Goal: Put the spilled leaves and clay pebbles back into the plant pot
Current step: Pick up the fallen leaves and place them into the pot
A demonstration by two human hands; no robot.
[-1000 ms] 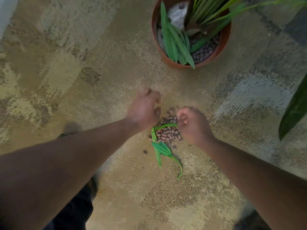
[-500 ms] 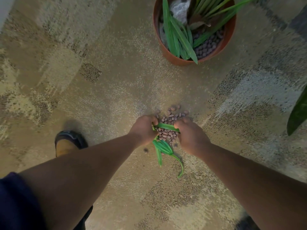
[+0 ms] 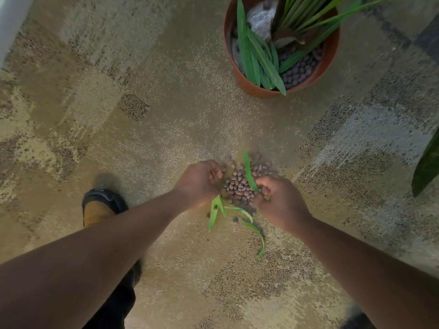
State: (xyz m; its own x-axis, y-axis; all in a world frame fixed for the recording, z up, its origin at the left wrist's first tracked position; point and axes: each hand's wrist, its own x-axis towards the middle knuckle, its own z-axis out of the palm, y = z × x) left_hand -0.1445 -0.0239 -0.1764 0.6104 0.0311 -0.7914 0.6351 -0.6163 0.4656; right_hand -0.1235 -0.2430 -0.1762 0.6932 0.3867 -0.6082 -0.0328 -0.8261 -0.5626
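A pile of brown clay pebbles (image 3: 240, 184) lies on the carpet between my two hands. My left hand (image 3: 198, 182) curls against the pile's left side, and green leaves (image 3: 216, 210) stick out beneath it. My right hand (image 3: 280, 201) is closed on one green leaf (image 3: 249, 173) that rises across the pebbles. Another thin leaf (image 3: 257, 233) curves on the floor below the pile. The terracotta plant pot (image 3: 244, 84) stands farther away at the upper right, holding long green leaves, pebbles and a grey stone.
My shoe (image 3: 101, 205) rests on the patterned carpet (image 3: 142, 91) to the left of my left arm. A large dark leaf (image 3: 427, 162) hangs in at the right edge. A white edge (image 3: 9, 24) shows at the upper left.
Both hands have closed in on the pile. The leaf that lay flat across the pebbles now stands tilted upward in my right hand. My shoe came into view.
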